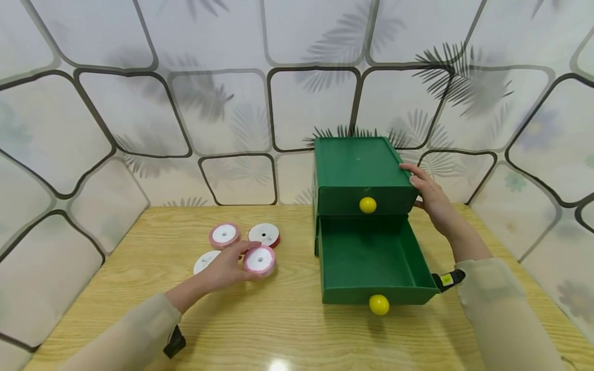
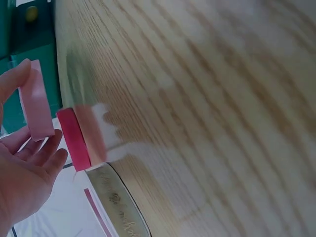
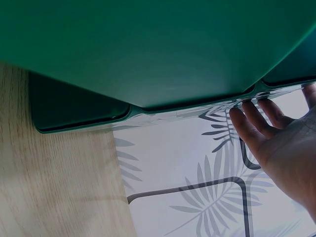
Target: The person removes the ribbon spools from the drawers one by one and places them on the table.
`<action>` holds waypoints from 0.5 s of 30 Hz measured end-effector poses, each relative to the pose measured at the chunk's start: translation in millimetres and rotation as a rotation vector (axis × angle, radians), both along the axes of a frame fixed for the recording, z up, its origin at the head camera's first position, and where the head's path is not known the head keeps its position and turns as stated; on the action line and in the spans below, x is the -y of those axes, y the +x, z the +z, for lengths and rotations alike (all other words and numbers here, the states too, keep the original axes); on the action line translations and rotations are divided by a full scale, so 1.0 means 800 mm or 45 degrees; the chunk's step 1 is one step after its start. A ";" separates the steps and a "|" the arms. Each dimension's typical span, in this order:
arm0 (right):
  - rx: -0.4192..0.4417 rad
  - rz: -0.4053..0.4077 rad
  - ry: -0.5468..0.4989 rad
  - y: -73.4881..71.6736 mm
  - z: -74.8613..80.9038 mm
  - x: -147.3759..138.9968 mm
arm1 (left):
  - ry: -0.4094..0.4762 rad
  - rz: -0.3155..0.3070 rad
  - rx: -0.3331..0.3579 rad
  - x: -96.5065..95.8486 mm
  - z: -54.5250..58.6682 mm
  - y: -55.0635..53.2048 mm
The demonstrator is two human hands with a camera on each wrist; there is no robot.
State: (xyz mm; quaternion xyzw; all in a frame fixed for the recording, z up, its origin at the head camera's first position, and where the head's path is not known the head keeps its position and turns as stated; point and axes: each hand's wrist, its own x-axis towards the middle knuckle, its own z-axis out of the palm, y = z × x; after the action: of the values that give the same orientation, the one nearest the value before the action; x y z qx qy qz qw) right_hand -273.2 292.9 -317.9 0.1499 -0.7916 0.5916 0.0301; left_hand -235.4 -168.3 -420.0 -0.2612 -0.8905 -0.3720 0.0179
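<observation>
My left hand pinches a pink ribbon spool between thumb and fingers; the left wrist view shows the spool on edge, raised off the wood. Just behind it lies a red ribbon spool with a white face. A green two-drawer cabinet stands to the right. Its lower drawer is pulled out with nothing inside, while the upper drawer is closed. My right hand rests its fingers along the cabinet's right side, as the right wrist view also shows.
Left of the held spool sit another pink ribbon spool and a white-faced spool, partly behind my left hand. Yellow round knobs stick out from both drawers. A patterned backdrop rises behind the wooden table.
</observation>
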 end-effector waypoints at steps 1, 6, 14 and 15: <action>0.000 0.001 -0.001 0.000 0.000 0.000 | -0.022 -0.002 0.012 0.000 -0.001 -0.002; 0.008 -0.002 -0.006 0.001 0.001 0.001 | -0.089 0.010 0.107 0.000 -0.002 -0.008; 0.006 0.001 -0.009 0.001 0.002 0.002 | -0.142 -0.076 0.064 -0.002 -0.004 -0.012; 0.006 0.001 -0.010 0.001 0.002 0.002 | -0.148 -0.078 0.066 -0.002 -0.004 -0.012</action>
State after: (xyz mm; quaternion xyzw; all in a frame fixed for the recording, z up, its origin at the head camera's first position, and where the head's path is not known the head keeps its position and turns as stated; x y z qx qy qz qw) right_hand -272.1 291.6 -316.0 0.1486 -0.7893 0.5950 0.0287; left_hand -245.3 -166.7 -422.8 -0.2792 -0.9024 -0.3266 -0.0319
